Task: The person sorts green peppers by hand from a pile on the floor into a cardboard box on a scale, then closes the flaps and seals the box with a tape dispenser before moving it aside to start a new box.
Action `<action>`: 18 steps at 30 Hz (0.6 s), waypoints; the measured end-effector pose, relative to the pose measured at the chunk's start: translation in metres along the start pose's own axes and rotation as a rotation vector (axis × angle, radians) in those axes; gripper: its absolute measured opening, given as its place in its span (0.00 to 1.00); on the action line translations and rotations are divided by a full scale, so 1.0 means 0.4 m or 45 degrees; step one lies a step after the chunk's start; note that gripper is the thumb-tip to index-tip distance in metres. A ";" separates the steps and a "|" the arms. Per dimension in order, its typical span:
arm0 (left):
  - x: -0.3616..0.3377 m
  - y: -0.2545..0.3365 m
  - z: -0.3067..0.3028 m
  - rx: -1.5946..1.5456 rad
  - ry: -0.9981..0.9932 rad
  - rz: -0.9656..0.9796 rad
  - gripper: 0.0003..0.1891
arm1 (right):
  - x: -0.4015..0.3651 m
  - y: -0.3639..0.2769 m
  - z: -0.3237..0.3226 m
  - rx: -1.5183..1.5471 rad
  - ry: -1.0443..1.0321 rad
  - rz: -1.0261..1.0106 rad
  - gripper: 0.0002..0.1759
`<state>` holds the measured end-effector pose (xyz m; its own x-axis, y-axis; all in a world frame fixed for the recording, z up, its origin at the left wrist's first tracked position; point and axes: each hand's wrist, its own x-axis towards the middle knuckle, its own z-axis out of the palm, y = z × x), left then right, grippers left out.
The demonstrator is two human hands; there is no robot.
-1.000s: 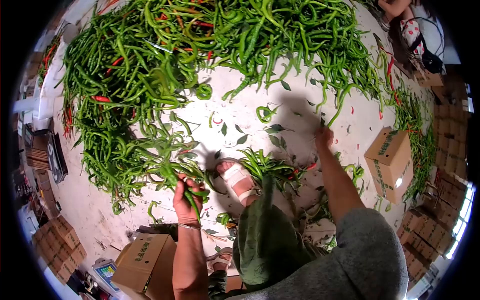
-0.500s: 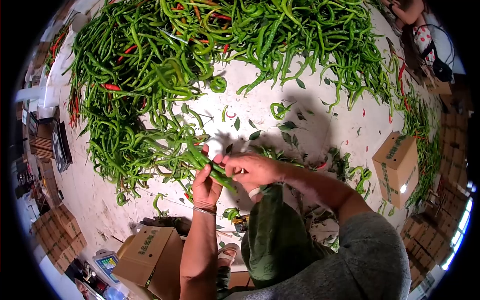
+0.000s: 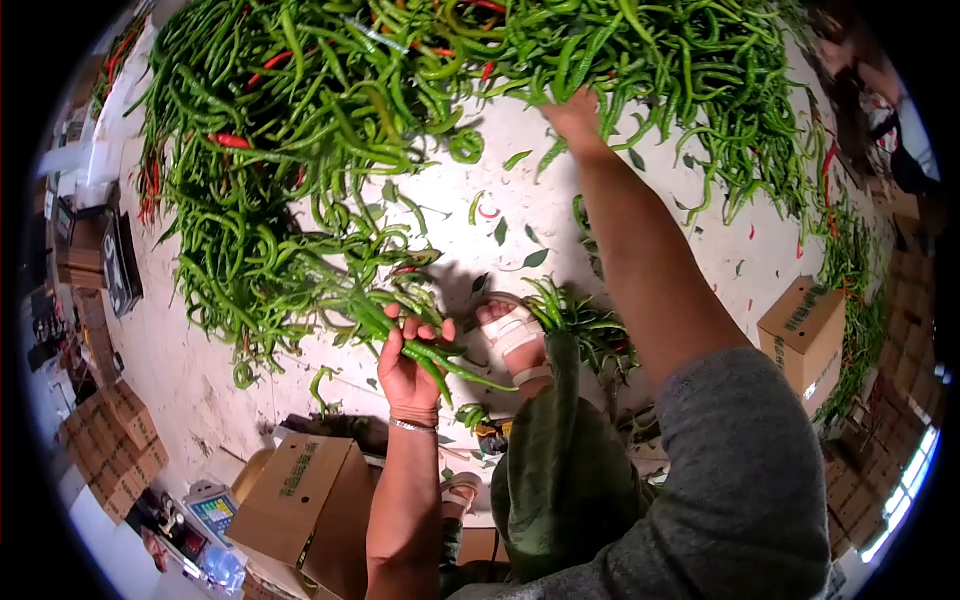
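Several long green chili peppers (image 3: pixel 430 358) lie in my left hand (image 3: pixel 405 375), whose fingers curl around them above the floor. My right arm is stretched far forward. At its end my right hand (image 3: pixel 576 116) touches the near edge of the big heap of green chili peppers (image 3: pixel 660 60). The fingers of this hand are mostly hidden among the peppers, so their grip does not show. A few red peppers (image 3: pixel 230 141) are mixed into the heap.
A cardboard box (image 3: pixel 300 500) stands at lower left beside a scale (image 3: pixel 212 512). Another box (image 3: pixel 803 335) is on the right. My sandaled foot (image 3: pixel 512 335) is between small pepper piles. Loose leaves (image 3: pixel 535 258) dot the floor. Stacked boxes (image 3: pixel 115 460) line the left side.
My right hand has left the peppers in my left hand and reached forward to the heap. My left hand keeps its peppers. The view has shifted slightly, and my foot now shows.
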<state>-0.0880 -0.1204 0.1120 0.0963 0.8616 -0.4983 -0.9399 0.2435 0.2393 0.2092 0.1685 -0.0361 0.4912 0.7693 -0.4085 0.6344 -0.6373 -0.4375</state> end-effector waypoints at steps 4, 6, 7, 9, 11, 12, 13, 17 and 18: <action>-0.010 0.008 0.005 -0.078 0.019 0.001 0.15 | -0.040 0.085 -0.009 0.083 0.054 -0.395 0.38; -0.014 0.010 -0.007 -0.117 0.024 -0.005 0.15 | -0.038 0.153 0.002 0.187 -0.070 -0.434 0.35; -0.015 0.011 -0.014 -0.110 0.022 -0.002 0.14 | -0.080 0.155 -0.019 0.305 -0.176 -0.405 0.34; -0.015 0.012 -0.025 -0.031 0.026 0.005 0.13 | -0.212 0.150 -0.085 0.673 -0.516 -0.116 0.33; -0.019 0.009 -0.020 -0.032 0.031 0.008 0.13 | -0.288 0.180 -0.089 0.633 -0.636 -0.032 0.34; -0.021 0.009 -0.018 -0.032 0.032 0.004 0.13 | -0.330 0.212 -0.072 0.686 -0.627 0.000 0.34; -0.022 0.008 -0.016 -0.032 0.030 0.003 0.13 | -0.377 0.226 -0.067 0.739 -0.617 0.030 0.35; -0.026 0.006 -0.024 -0.083 0.033 0.013 0.14 | -0.432 0.377 0.035 0.684 -0.696 -0.257 0.39; -0.026 0.004 -0.025 -0.103 0.024 0.007 0.13 | -0.453 0.391 0.029 0.715 -0.743 -0.251 0.39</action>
<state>-0.0938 -0.1335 0.1092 0.0857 0.8543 -0.5127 -0.9638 0.2014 0.1745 0.2125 -0.0712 -0.0396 -0.0836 0.8211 -0.5646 0.2083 -0.5396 -0.8157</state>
